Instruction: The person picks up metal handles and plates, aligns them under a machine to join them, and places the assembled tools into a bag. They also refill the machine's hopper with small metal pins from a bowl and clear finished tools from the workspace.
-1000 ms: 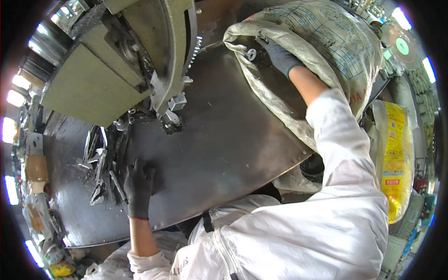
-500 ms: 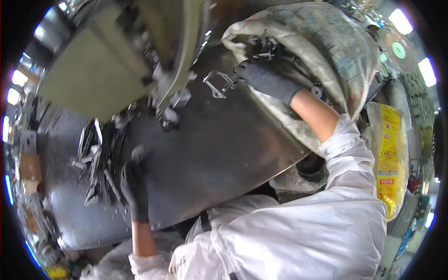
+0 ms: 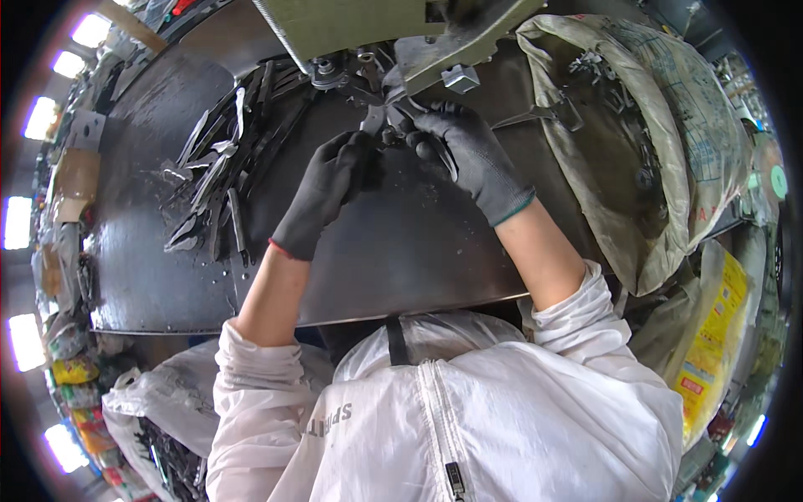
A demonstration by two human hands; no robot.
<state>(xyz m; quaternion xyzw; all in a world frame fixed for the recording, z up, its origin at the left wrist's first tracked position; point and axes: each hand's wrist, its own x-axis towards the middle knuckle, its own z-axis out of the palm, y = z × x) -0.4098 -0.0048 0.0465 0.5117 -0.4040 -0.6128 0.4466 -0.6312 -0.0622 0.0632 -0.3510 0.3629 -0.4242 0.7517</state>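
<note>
Dark steel worktable (image 3: 401, 251): both gloved hands, left hand (image 3: 328, 191) and right hand (image 3: 468, 155), pinch a small metal part (image 3: 386, 124) together mid-table. Open sack (image 3: 661, 151) at right holds more metal pieces.

**Where everything sits around the dark steel work table**

I take the dark steel work table (image 3: 401, 259) as my landmark. At its far edge, above the middle, stands the olive-green metal press machine (image 3: 368, 25). On the table's left part lies the heap of flat grey metal blades (image 3: 213, 180). My left hand (image 3: 322, 192) and right hand (image 3: 468, 155) meet over the table's middle, just below the machine, touching a small grey metal piece (image 3: 374, 121) between them. Off the table's right edge leans the open woven plastic sack (image 3: 669, 142), with metal parts in it. Below that sack, further right, hangs a yellow plastic bag (image 3: 711, 335).
</note>
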